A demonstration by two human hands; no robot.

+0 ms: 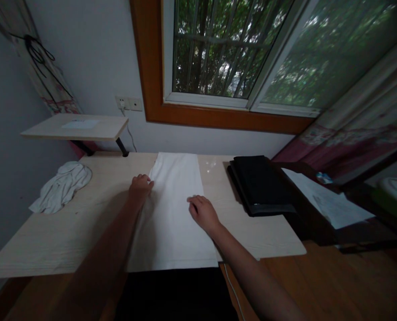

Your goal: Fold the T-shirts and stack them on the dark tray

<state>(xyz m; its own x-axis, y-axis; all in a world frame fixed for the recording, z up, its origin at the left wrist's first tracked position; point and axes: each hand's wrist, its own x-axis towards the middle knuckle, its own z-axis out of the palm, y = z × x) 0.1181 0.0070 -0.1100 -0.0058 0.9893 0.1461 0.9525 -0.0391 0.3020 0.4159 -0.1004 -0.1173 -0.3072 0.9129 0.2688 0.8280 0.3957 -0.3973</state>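
A white cloth lies flat and lengthwise across the light wooden desk, reaching from its back edge to its front edge. At the cloth's left edge rests my left hand, fingers loosely bent and their tips touching the fabric. My right hand is on the cloth near its right edge, with a gap between thumb and forefinger. No fold of fabric shows in either hand. A few soft creases run across the cloth.
On the left is a crumpled whitish cloth, in front of a small raised shelf bearing a paper. Black flat items are stacked at the right. Beyond them, papers lie on dark furniture. A cable hangs below the desk.
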